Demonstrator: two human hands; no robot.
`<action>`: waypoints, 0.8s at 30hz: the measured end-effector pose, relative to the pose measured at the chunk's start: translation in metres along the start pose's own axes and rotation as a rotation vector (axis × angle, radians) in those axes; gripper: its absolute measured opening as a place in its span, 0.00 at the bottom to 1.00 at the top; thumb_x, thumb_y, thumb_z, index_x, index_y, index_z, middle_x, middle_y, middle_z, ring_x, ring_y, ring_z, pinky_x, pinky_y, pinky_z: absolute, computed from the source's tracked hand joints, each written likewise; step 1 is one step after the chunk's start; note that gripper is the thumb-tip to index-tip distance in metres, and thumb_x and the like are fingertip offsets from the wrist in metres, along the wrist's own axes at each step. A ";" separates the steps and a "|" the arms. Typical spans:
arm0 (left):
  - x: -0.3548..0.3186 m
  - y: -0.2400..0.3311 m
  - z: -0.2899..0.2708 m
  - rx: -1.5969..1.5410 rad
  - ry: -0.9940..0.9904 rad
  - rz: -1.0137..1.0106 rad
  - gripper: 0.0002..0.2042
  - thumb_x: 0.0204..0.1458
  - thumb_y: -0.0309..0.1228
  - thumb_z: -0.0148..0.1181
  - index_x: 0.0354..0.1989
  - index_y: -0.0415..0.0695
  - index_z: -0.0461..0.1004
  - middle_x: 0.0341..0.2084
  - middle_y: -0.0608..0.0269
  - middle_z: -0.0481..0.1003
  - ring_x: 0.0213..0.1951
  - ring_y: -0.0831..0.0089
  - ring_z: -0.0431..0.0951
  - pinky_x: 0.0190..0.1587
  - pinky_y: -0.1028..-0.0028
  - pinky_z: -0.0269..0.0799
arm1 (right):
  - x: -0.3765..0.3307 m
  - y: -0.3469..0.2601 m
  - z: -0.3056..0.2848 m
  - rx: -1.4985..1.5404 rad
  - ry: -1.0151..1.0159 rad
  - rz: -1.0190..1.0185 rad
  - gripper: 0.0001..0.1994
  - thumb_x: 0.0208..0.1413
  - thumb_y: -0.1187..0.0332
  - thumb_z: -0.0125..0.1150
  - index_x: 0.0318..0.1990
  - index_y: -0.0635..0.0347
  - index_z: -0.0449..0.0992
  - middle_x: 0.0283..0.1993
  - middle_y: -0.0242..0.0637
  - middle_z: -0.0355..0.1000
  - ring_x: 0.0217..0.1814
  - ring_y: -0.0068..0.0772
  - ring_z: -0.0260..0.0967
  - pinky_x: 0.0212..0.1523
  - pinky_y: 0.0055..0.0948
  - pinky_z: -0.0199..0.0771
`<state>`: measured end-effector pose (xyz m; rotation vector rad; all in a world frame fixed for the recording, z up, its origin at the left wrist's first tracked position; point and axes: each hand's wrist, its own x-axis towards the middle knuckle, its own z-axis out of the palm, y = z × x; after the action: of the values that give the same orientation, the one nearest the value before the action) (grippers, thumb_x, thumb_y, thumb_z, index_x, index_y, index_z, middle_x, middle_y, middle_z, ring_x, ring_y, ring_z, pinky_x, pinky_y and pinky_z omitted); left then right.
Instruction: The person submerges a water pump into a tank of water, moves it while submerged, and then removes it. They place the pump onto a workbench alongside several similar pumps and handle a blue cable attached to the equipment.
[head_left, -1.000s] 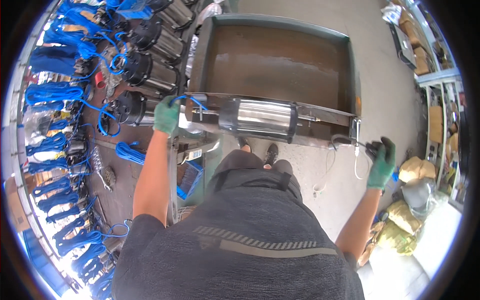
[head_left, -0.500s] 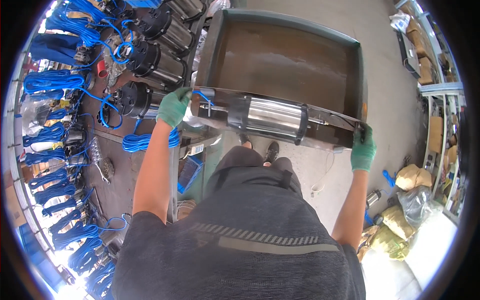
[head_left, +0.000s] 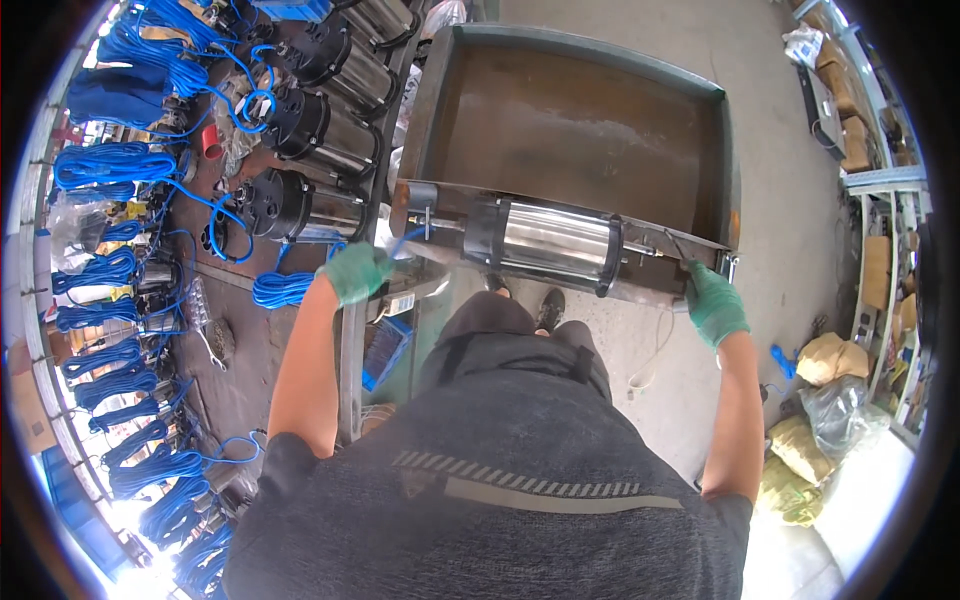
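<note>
Probably heavy, rigid and slippery steel pump (head_left: 545, 243) at frame centre, gripped by left hand (head_left: 355, 272) and right hand (head_left: 714, 303) at its 2 ends.

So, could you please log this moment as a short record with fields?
left hand: green glove, at the left end of the steel cylinder, by a blue wire
right hand: green glove, at the cylinder's right end
cylinder: lying across the near edge of the metal tray
to the left: more cylinders and coils of blue cable
</note>
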<state>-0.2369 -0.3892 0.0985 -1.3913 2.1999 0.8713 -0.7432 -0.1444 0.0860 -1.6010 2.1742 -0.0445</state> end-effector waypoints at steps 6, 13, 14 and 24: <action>-0.022 0.067 -0.007 -0.094 -0.224 0.069 0.17 0.60 0.41 0.58 0.44 0.38 0.79 0.34 0.46 0.79 0.37 0.47 0.78 0.43 0.59 0.75 | -0.001 -0.010 -0.014 0.365 0.049 0.154 0.10 0.63 0.73 0.51 0.45 0.64 0.78 0.37 0.52 0.78 0.35 0.47 0.78 0.38 0.39 0.77; 0.020 0.057 -0.001 -0.503 0.211 0.238 0.18 0.65 0.42 0.52 0.36 0.37 0.76 0.18 0.60 0.72 0.23 0.69 0.71 0.32 0.67 0.68 | 0.012 -0.027 -0.009 0.617 -0.069 0.287 0.12 0.63 0.73 0.50 0.46 0.66 0.79 0.30 0.42 0.75 0.32 0.31 0.75 0.37 0.32 0.74; 0.022 0.055 -0.001 -0.505 0.206 0.249 0.18 0.65 0.42 0.52 0.36 0.37 0.76 0.18 0.60 0.72 0.23 0.69 0.71 0.32 0.67 0.68 | 0.015 -0.032 -0.006 0.624 -0.066 0.260 0.12 0.64 0.72 0.50 0.47 0.66 0.80 0.30 0.40 0.75 0.33 0.28 0.73 0.38 0.32 0.73; 0.023 0.058 -0.018 -0.839 0.192 0.195 0.16 0.65 0.39 0.54 0.33 0.37 0.76 0.18 0.71 0.68 0.21 0.82 0.63 0.26 0.76 0.60 | 0.000 -0.100 -0.076 1.310 0.090 0.392 0.13 0.66 0.73 0.48 0.51 0.65 0.76 0.21 0.23 0.59 0.16 0.13 0.51 0.15 0.19 0.49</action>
<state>-0.2991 -0.3993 0.1143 -1.6565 2.2216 1.9603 -0.6807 -0.1945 0.1827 -0.4194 1.7302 -1.1469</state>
